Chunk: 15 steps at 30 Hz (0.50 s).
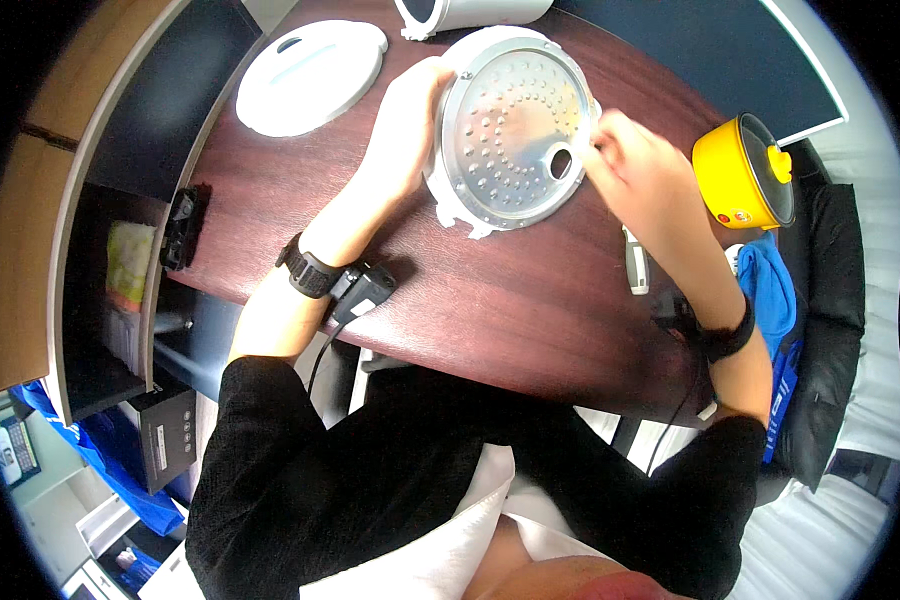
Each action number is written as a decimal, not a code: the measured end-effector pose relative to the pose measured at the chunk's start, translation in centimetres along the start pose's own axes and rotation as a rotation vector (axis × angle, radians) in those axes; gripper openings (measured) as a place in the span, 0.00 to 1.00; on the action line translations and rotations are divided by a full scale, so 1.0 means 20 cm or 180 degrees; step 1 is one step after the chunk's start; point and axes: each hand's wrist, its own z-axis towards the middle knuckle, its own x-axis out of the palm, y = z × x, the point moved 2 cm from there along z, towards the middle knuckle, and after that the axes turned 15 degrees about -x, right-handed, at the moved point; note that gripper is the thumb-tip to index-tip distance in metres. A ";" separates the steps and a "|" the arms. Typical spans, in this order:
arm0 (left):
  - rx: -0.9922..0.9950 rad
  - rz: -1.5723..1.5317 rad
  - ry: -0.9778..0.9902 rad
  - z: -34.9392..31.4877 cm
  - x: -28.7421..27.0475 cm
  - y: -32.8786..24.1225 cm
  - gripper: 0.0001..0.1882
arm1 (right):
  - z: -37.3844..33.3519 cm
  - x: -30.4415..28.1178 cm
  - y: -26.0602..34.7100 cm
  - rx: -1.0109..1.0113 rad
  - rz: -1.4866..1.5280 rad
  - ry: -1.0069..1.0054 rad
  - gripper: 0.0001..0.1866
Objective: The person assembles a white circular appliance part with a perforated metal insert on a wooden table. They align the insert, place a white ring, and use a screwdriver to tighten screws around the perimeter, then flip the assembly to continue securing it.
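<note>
A round white plastic lid with a dimpled metal plate set in it is held up over the table, the metal side facing me. My left hand grips its left rim, fingers mostly hidden behind it. At the lid's right edge is my right hand, fingers curled and pinched close to the oval hole in the plate. Whatever lies between those fingers is too small or hidden to make out. Small white tabs stick out along the lid's lower rim.
On the dark red wood table lies a white round cover, far left. A white cylindrical housing is at the far edge. To the right are a yellow pot, a grey-white handle-shaped object and blue cloth.
</note>
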 end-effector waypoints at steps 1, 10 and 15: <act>-0.0161 -0.0153 0.0025 0.00 0.01 0.00 0.16 | 0.10 0.00 0.07 -0.0373 0.0179 -0.0315 0.13; -0.0399 -0.0461 -0.0040 -0.03 0.05 -0.07 0.15 | 0.40 0.20 0.13 -0.0841 0.0085 -0.0550 0.11; -0.0448 -0.0628 0.0002 -0.03 0.07 -0.06 0.15 | 0.39 0.23 0.10 -0.1314 -0.0092 -0.0646 0.09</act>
